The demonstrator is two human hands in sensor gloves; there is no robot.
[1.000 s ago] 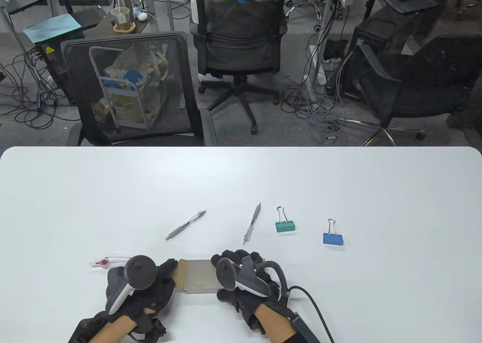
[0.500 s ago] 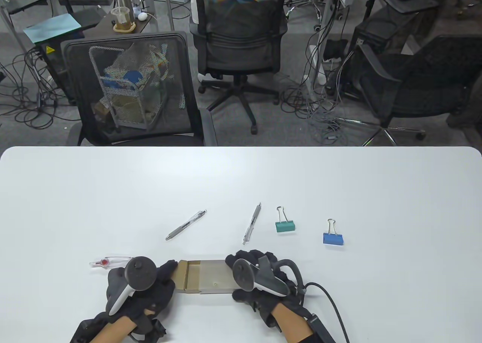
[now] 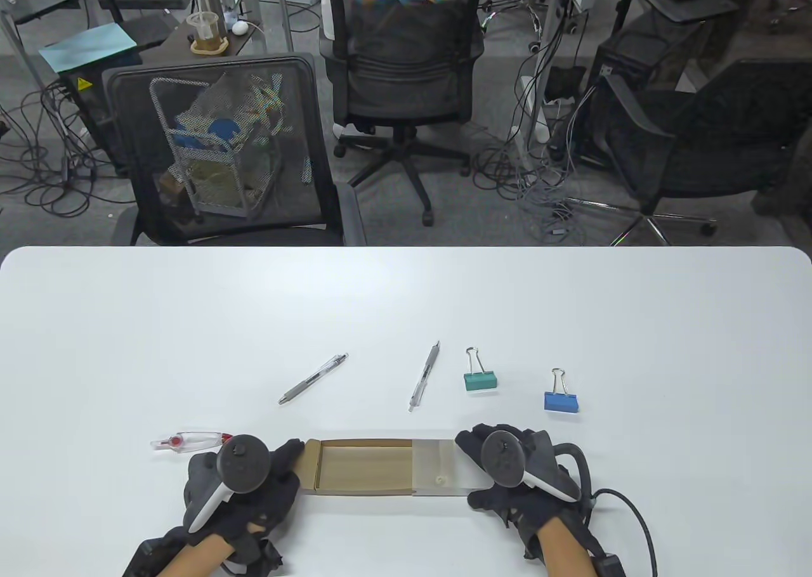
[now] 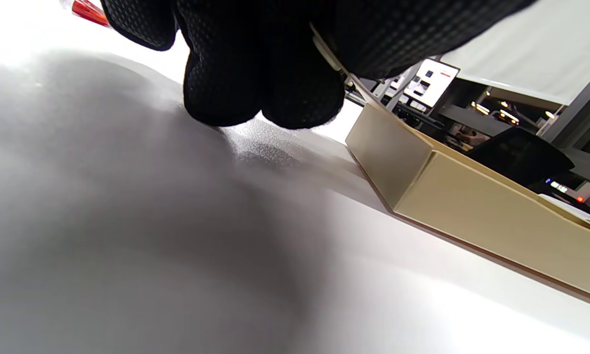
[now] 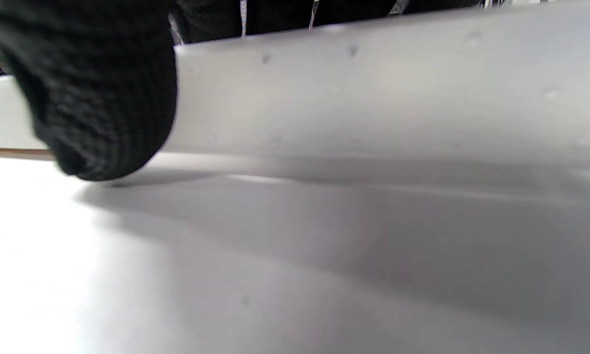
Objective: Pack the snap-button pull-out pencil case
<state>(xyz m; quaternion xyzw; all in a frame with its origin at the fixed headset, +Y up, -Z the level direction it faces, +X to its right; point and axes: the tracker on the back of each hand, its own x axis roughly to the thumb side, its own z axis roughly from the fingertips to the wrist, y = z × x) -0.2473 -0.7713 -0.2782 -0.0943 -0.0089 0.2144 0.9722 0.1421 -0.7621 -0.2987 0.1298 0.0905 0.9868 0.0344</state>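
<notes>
On the far left of our working area a clear tube with a red end (image 3: 189, 440) lies just beyond our left hand (image 3: 244, 485). That hand rests at the left end of the tray (image 3: 361, 466), its fingers closed in against the brown end flap; in the left wrist view the fingertips (image 4: 255, 98) press down on the table beside the tray's corner. Whether the thumb truly pinches the flap we cannot tell.

The pencil case sits at the near edge of the table (image 3: 406, 298), between our hands, drawn open: the brown tray is exposed and looks bare inside, and the translucent sleeve (image 3: 436, 468) covers only its right end. Our right hand (image 3: 517, 472) holds that sleeve, fingers curled over its far side and thumb on the near side, and the right wrist view shows one gloved finger against the sleeve wall.

We judge the opening step to be about finished, with the packing itself not begun. Beyond the case lie two pens, the left pen (image 3: 313, 378) and the right pen (image 3: 424, 376), then a green binder clip (image 3: 479, 375) and a blue binder clip (image 3: 561, 395) further right. Next, one hand must let go of the case and reach for an item, probably the nearer pen, while the other steadies the tray so it does not slide.
</notes>
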